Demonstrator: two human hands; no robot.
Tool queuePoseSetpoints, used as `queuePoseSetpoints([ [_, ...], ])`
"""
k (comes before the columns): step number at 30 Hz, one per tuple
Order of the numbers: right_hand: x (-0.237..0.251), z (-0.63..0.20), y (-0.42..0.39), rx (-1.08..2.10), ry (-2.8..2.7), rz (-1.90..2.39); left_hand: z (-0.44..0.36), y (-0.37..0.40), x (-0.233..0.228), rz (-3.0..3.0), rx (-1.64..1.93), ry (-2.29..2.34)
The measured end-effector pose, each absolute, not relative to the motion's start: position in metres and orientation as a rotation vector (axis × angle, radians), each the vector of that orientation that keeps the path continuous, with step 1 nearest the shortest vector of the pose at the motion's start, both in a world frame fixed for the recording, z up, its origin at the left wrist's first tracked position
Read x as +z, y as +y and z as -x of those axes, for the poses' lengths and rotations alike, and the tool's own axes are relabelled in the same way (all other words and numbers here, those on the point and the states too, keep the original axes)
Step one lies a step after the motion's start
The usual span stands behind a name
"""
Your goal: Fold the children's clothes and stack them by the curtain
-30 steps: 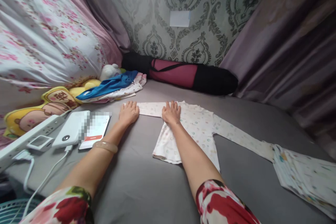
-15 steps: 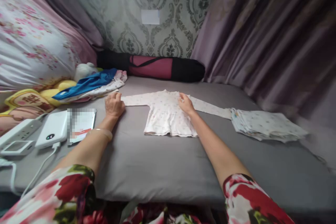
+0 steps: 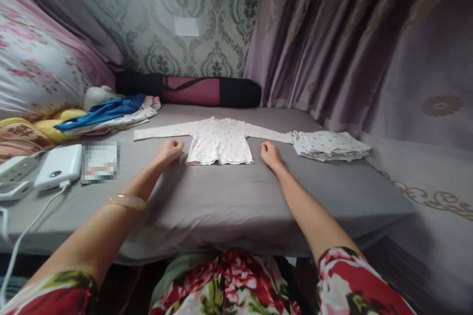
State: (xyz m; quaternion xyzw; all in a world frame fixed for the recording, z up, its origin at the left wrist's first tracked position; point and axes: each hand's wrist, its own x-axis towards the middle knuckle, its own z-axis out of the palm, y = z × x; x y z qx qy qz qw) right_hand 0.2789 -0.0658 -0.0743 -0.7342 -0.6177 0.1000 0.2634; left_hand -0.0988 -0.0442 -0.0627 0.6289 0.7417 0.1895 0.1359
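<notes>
A small white long-sleeved shirt (image 3: 220,141) with a faint print lies flat on the grey-covered surface (image 3: 221,192), both sleeves stretched out sideways. Beside its left side, just below the left sleeve, my left hand (image 3: 170,150) rests with its fingers curled in and nothing visible in them. My right hand (image 3: 271,153) is to the right of the shirt's body, below the right sleeve, also closed and apart from the cloth. The right cuff reaches a folded stack of white printed cloth (image 3: 330,145).
At the back left lie a blue garment (image 3: 107,113) and other clothes beside yellow plush things (image 3: 62,123). A white power bank (image 3: 59,165) with a cable and a power strip (image 3: 16,170) sit at the left. A maroon and black long bag (image 3: 192,90) lines the wall.
My left hand has let go of the left sleeve and moved toward me. My right hand has left the shirt's shoulder and come down beside it. The view has shifted right.
</notes>
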Motion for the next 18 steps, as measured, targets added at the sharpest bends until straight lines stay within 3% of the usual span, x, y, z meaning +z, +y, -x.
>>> queuePoseSetpoints([
  [3,-0.074,-0.278,-0.069,0.255,-1.708,1.958,0.077,-0.057,-0.064,-1.709,0.425,2.223],
  [13,-0.077,-0.276,-0.073,0.301,-1.821,1.833,0.05,-0.076,-0.069,-1.634,0.57,2.425],
  [18,-0.066,-0.264,-0.087,0.309,-1.917,1.962,0.054,-0.082,-0.064,-1.673,0.437,2.373],
])
